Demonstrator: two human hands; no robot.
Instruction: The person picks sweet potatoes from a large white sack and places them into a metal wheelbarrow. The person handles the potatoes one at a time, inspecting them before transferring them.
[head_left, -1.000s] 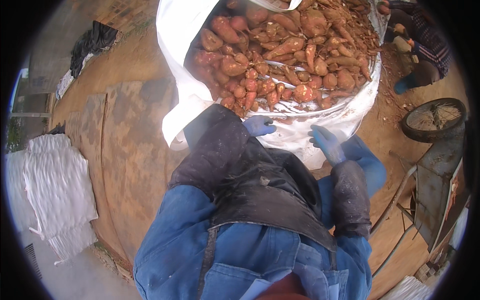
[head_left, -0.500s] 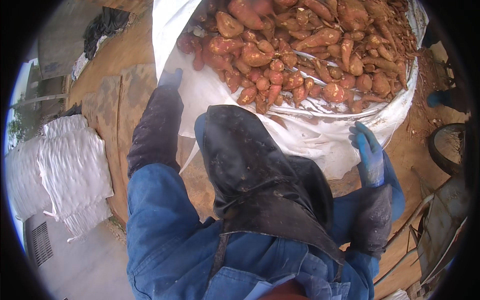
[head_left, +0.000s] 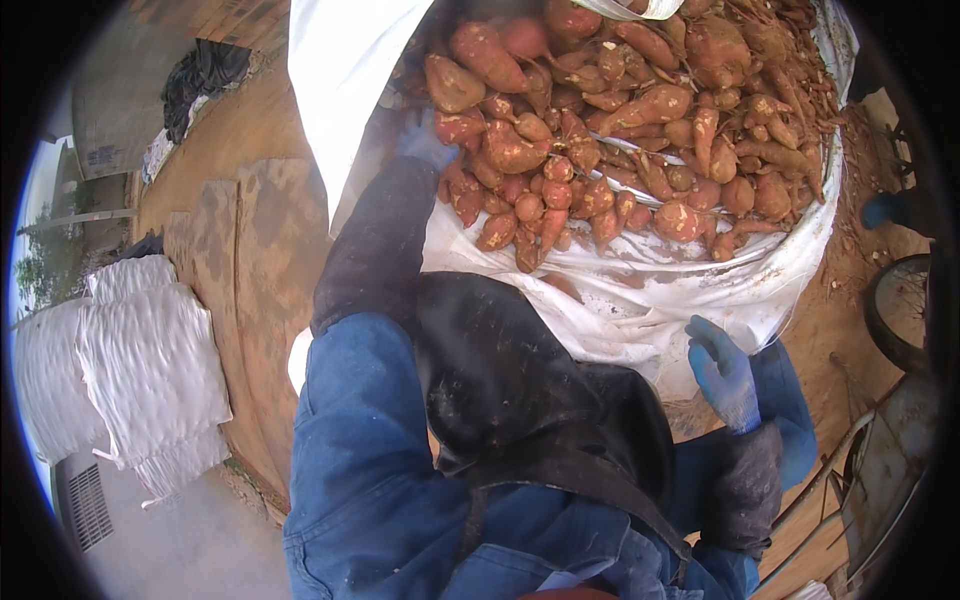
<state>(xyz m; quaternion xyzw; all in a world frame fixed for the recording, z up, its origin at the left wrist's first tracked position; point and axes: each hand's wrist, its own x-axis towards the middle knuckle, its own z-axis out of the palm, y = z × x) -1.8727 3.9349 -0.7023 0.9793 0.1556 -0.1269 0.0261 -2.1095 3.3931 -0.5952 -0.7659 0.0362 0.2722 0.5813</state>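
A large heap of reddish-brown sweet potatoes (head_left: 590, 140) lies on a white woven sack (head_left: 640, 300) in front of me. My left hand (head_left: 426, 148), in a pale blue glove, reaches against the left edge of the heap, beside a reddish sweet potato (head_left: 460, 127). Its fingers look stretched out, though they are blurred and partly hidden among the roots. My right hand (head_left: 725, 378), gloved in blue, hovers near my right knee by the sack's near edge. Its fingers are extended, and nothing is in it.
White sacks (head_left: 150, 345) are piled on the left. To the right stand a wheel (head_left: 897, 312) and a rusty metal cart (head_left: 885, 480). Another person's blue-gloved hand (head_left: 882, 210) shows at the far right. A white sack flap (head_left: 335, 90) rises left of the heap.
My left hand has moved right, from the white sack's left side to the sweet potatoes. The right hand has dropped slightly nearer to me, and the sack's left flap has shifted.
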